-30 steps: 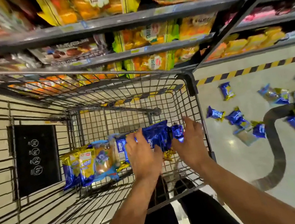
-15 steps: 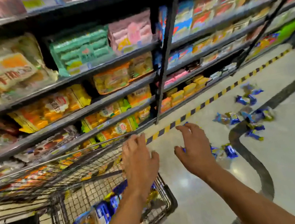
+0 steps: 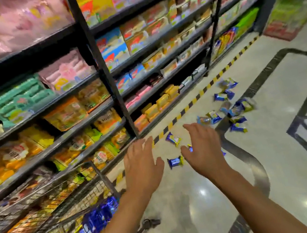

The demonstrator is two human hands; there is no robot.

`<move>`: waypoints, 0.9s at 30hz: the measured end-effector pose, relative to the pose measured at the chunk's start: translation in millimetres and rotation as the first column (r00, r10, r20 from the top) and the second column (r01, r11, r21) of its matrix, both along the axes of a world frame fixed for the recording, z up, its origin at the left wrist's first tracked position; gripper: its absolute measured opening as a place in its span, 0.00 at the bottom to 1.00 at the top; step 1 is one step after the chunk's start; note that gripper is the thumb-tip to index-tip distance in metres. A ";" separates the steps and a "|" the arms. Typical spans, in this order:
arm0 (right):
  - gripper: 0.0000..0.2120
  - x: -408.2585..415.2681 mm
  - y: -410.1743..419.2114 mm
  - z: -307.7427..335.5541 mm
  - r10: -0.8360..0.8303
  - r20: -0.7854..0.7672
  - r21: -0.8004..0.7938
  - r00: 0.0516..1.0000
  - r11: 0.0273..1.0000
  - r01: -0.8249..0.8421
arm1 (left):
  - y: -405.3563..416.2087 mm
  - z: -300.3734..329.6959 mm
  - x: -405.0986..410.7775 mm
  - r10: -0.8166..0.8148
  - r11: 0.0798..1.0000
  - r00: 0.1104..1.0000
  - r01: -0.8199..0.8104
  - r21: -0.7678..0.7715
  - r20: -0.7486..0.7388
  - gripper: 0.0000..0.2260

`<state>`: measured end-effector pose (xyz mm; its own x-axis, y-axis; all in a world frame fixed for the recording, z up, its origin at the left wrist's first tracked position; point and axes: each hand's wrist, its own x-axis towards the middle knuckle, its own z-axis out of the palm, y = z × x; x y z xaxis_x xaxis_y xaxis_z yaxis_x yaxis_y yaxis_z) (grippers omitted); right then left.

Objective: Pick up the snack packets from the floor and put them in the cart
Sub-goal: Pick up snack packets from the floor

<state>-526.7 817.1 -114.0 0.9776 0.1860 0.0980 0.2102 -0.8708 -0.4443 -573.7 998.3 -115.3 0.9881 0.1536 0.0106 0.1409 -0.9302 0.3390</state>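
Note:
Several blue and yellow snack packets [image 3: 229,111] lie scattered on the shiny floor at the right, near the shelf's striped edge. Two more packets lie closer, one [image 3: 173,138] between my hands and one [image 3: 174,162] just below it. My left hand [image 3: 141,164] and my right hand [image 3: 203,148] are both stretched out above the floor, fingers straight, holding nothing. The wire cart [image 3: 50,223] sits at the lower left, with blue and yellow packets [image 3: 96,218] inside it.
Dark metal shelves [image 3: 109,83] full of coloured biscuit and snack packs run along the left and back. A black and yellow stripe [image 3: 197,100] marks the floor at the shelf base. Pale tiles with dark inlaid lines [image 3: 302,125] spread to the right.
My hands let go of the packets in the cart and left it. They and the view have swung right and up, toward the packets on the floor.

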 end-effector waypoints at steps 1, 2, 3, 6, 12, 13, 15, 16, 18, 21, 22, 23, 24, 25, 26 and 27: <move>0.29 0.5 -16.3 0.4 -0.011 -0.004 0.012 1.000 1.000 0.011 | -18.2 -1.2 4.0 -0.019 1.000 1.000 0.019 -0.004 -0.002 0.28; 0.29 0.4 -32.8 1.0 -0.026 -0.014 0.021 1.000 0.999 0.026 | -37.2 -1.5 8.2 -0.041 0.999 0.999 0.041 -0.008 -0.002 0.28; 0.28 0.4 -49.5 2.4 -0.040 -0.024 0.028 0.999 0.999 0.041 | -56.8 -1.6 13.0 -0.068 0.998 0.998 0.068 -0.017 0.001 0.28; 0.29 3.3 -98.4 7.0 -0.089 -0.013 0.013 0.996 0.996 0.089 | -111.5 -1.2 28.0 -0.146 0.988 0.989 0.146 -0.056 0.005 0.29; 0.30 4.9 -190.5 10.8 -0.248 0.010 -0.082 0.969 0.965 0.248 | -187.1 -3.1 64.5 -0.283 0.959 0.959 0.283 -0.026 0.000 0.29; 0.29 4.0 -204.3 11.3 -0.279 0.005 -0.097 0.960 0.956 0.278 | -198.2 -3.9 70.8 -0.307 0.952 0.952 0.307 -0.015 -0.006 0.30; 0.29 0.8 -229.5 10.4 -0.352 0.005 -0.090 0.936 0.932 0.351 | -220.5 -4.7 81.4 -0.347 0.938 0.937 0.347 0.008 -0.026 0.30; 0.29 -0.3 -240.5 10.4 -0.386 -0.005 -0.077 0.922 0.920 0.385 | -232.0 -4.7 86.1 -0.366 0.930 0.930 0.367 0.013 -0.037 0.30; 0.30 -3.1 -260.4 8.0 -0.436 -0.015 -0.072 0.900 0.898 0.434 | -253.5 -5.1 95.0 -0.415 0.909 0.909 0.417 0.033 -0.041 0.30; 0.31 -2.8 -288.6 -1.1 -0.480 -0.032 -0.119 0.877 0.873 0.473 | -280.9 -7.7 111.4 -0.500 0.862 0.865 0.502 0.072 -0.046 0.31; 0.31 -0.9 -298.0 -4.1 -0.494 -0.039 -0.139 0.869 0.864 0.485 | -288.8 -9.7 118.9 -0.528 0.843 0.848 0.531 0.092 -0.053 0.31; 0.32 2.3 -307.2 -6.8 -0.508 -0.048 -0.164 0.860 0.854 0.495 | -296.3 -11.9 127.6 -0.552 0.823 0.831 0.556 0.118 -0.065 0.31; 0.33 5.9 -315.6 -10.1 -0.521 -0.057 -0.191 0.852 0.843 0.502 | -303.5 -14.0 136.4 -0.569 0.807 0.819 0.574 0.139 -0.077 0.32; 0.33 10.9 -323.4 -12.5 -0.535 -0.063 -0.216 0.843 0.832 0.512 | -310.7 -15.0 145.5 -0.580 0.796 0.810 0.586 0.149 -0.085 0.32; 0.34 16.8 -330.3 -14.2 -0.550 -0.066 -0.233 0.832 0.820 0.523 | -318.1 -15.6 154.9 -0.594 0.785 0.799 0.601 0.152 -0.091 0.32; 0.34 23.9 -336.5 -15.7 -0.567 -0.072 -0.243 0.821 0.808 0.537 | -325.9 -15.8 165.9 -0.612 0.771 0.785 0.619 0.154 -0.093 0.32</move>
<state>-502.7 480.6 -129.7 0.9215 -0.3879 -0.0204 -0.3816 -0.8944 -0.2334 -407.7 672.4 -131.1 0.8708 -0.4881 -0.0584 -0.4721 -0.8635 0.1773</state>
